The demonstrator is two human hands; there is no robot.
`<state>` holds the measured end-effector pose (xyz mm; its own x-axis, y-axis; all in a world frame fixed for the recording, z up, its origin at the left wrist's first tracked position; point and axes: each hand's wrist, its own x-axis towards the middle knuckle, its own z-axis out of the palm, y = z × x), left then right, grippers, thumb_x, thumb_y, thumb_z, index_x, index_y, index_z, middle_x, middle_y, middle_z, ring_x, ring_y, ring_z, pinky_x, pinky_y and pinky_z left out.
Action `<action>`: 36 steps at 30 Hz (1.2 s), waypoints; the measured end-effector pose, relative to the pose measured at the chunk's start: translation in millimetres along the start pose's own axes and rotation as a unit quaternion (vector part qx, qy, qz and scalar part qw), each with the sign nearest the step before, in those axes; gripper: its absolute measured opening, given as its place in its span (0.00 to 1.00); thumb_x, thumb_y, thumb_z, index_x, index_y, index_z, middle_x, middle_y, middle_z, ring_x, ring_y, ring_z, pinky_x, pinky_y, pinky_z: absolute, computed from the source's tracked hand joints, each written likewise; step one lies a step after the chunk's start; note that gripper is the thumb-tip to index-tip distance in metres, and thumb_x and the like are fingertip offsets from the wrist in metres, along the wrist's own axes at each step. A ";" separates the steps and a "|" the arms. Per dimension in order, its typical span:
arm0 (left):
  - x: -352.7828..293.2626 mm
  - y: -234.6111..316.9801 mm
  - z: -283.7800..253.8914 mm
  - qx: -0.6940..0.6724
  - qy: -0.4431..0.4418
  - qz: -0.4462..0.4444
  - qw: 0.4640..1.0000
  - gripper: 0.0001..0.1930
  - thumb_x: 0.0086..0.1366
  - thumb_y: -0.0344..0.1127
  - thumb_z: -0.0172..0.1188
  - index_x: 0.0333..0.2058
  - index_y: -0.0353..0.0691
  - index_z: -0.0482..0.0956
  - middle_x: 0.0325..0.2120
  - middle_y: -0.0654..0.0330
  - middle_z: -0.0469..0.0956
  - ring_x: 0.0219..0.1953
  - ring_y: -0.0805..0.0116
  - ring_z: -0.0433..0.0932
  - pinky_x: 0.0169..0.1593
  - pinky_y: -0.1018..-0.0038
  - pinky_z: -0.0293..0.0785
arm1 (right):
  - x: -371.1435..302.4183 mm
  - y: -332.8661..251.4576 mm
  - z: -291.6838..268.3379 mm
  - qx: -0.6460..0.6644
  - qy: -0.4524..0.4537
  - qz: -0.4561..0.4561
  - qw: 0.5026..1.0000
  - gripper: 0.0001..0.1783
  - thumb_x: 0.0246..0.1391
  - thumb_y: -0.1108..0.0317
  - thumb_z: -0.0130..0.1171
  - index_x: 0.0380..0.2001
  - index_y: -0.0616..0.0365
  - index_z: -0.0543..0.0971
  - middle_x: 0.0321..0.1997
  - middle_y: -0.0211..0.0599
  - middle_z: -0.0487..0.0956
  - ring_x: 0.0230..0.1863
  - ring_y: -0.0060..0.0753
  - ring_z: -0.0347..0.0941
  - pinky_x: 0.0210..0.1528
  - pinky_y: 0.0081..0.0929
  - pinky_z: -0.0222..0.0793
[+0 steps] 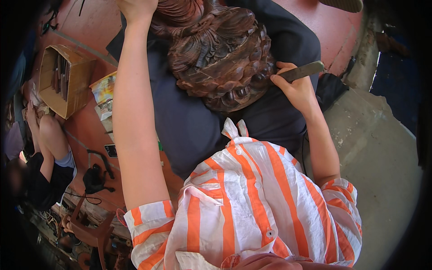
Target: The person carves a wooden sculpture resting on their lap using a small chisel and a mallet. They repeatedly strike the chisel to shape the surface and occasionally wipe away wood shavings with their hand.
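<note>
- The right hand (294,87) has its grip closed around a flat metal carving tool (303,71); the fingers wrap the handle and the working end points toward the lower right edge of the carved wooden piece (220,56), where it touches or nearly touches the scaled pattern.
- The left hand (136,8) reaches farther out, its grip on the top left of the carved wooden piece; the frame edge cuts off the fingers, so I cannot tell how tightly they close.
- The carving, dark brown with deep scales and curls, lies between both hands on a dark blue cloth (189,121) over the lap.
- Left of the left arm, on the red floor (90,130), stands an open cardboard box (67,81) with slim tools inside.
- Beyond it, another person's arm (49,135) rests low.
</note>
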<state>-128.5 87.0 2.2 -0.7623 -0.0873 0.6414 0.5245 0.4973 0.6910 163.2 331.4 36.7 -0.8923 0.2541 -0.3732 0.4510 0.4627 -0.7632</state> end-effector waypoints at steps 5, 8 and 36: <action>0.4 2.0 -1.2 0.000 -0.008 -0.007 1.000 0.38 0.54 0.42 0.68 0.57 0.31 0.60 0.48 0.43 0.70 0.51 0.51 0.72 0.56 0.62 0.67 | -4.9 -6.4 7.4 -0.089 -0.029 -0.046 0.994 0.11 0.49 0.67 0.66 0.32 0.64 0.82 0.49 0.56 0.76 0.53 0.52 0.73 0.55 0.37 0.66; -0.6 0.8 -0.5 0.006 0.000 -0.005 1.000 0.38 0.54 0.42 0.68 0.58 0.31 0.60 0.48 0.43 0.71 0.51 0.51 0.72 0.56 0.63 0.68 | -6.3 -8.3 7.6 -0.096 -0.026 -0.044 0.994 0.11 0.49 0.66 0.66 0.33 0.64 0.81 0.51 0.55 0.75 0.54 0.51 0.73 0.55 0.36 0.66; 1.3 3.1 -1.6 0.004 -0.008 0.001 1.000 0.38 0.55 0.42 0.68 0.58 0.30 0.61 0.46 0.42 0.73 0.49 0.51 0.74 0.54 0.63 0.69 | -7.5 -5.4 4.7 -0.053 -0.041 -0.027 0.997 0.12 0.51 0.64 0.66 0.34 0.62 0.82 0.56 0.55 0.72 0.57 0.50 0.70 0.59 0.36 0.63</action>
<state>-127.3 87.0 5.8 -0.7679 -0.0722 0.6365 0.5226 0.5039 0.6877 167.4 323.1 41.1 -0.9123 0.1573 -0.3782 0.3975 0.5623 -0.7251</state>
